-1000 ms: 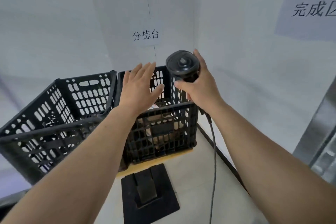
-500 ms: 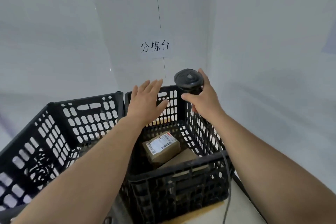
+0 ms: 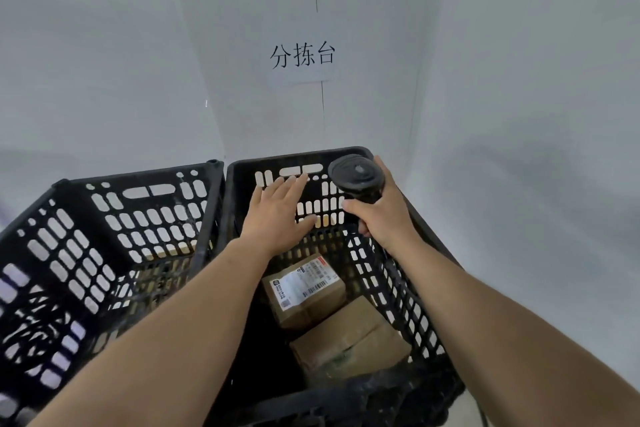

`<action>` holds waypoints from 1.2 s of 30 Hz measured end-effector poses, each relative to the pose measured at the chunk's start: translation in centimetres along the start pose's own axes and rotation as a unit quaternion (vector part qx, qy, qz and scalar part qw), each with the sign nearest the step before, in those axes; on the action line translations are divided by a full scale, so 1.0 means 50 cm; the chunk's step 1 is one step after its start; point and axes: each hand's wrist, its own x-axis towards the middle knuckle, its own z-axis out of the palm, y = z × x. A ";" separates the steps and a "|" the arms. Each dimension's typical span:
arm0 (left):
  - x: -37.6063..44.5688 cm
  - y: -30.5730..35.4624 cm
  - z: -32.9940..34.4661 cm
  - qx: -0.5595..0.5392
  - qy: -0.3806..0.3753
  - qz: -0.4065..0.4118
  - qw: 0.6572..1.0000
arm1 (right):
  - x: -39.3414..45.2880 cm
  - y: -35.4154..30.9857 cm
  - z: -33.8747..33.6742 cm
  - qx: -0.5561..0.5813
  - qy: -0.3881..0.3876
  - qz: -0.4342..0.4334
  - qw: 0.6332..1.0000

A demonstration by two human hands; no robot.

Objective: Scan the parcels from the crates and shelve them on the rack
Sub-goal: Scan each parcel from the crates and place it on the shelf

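Two black slotted crates stand side by side. In the right crate (image 3: 412, 291) lie two brown cardboard parcels: one with a white barcode label (image 3: 304, 288) facing up, and a plain one (image 3: 349, 340) nearer to me. My left hand (image 3: 280, 211) hovers flat, fingers straight, over the far end of this crate, above the labelled parcel and touching nothing. My right hand (image 3: 384, 215) grips the handle of a black barcode scanner (image 3: 355, 175), whose round head points up near the crate's far right corner.
The left crate (image 3: 104, 253) shows a strip of brown at its far bottom; most of its floor is hidden by my left arm. White walls close in behind and to the right, with a paper sign (image 3: 303, 57) on the back wall.
The view has moved closer and tilted down into the right crate, so both parcels now show. Both hands have come down over the crate's far end, the scanner still in my right hand.
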 end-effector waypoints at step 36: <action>-0.033 -0.049 0.223 -0.029 -0.228 -0.125 0.965 | 0.048 0.060 0.006 0.031 -0.048 0.005 0.998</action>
